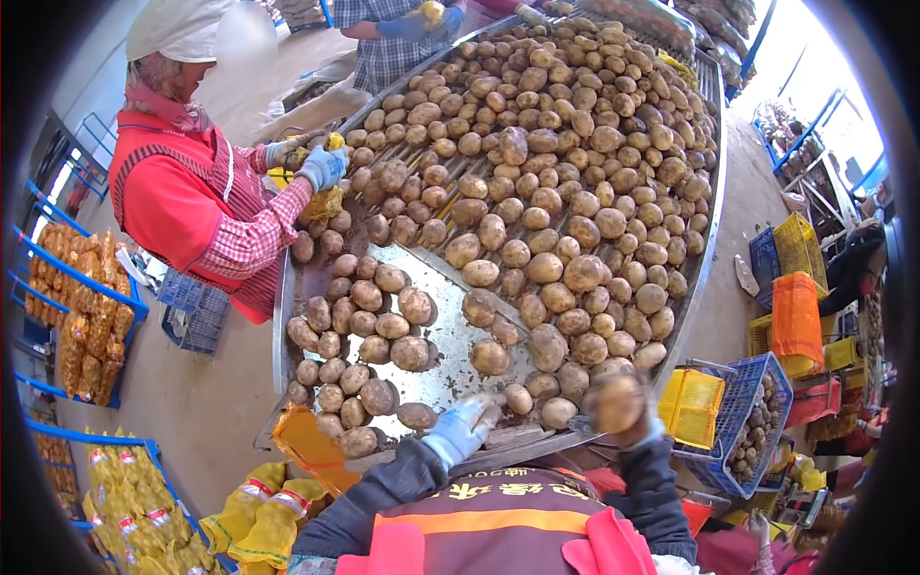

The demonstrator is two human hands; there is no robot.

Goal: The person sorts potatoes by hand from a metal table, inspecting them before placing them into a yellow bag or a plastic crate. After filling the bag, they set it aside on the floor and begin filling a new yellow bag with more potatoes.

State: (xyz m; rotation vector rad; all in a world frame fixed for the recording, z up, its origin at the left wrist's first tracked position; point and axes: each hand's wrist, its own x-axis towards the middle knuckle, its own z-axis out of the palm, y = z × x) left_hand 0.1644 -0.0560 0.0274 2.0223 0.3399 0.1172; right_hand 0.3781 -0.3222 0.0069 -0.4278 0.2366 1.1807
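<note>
My right hand (644, 428), blurred by motion, is closed on a large brown potato (618, 402) at the near right edge of the metal sorting table (450, 305). At the near edge, my left hand (464, 427), in a light blue glove, is stretched out low over the table with nothing visible in it. Just right of its fingertips lies a small potato (518, 399), and to its left another potato (417, 415). Several potatoes lie on the bare metal at left. A big heap of potatoes (585, 172) covers the table's middle and far side.
At left a co-worker (196, 192) in blue gloves handles a yellow net bag (324, 203) at the table edge. Another person (393, 48) stands beyond. A blue crate of potatoes (733, 431) stands at right; an orange bag (311, 450) hangs at the near left corner. Filled yellow bags (278, 513) stand below.
</note>
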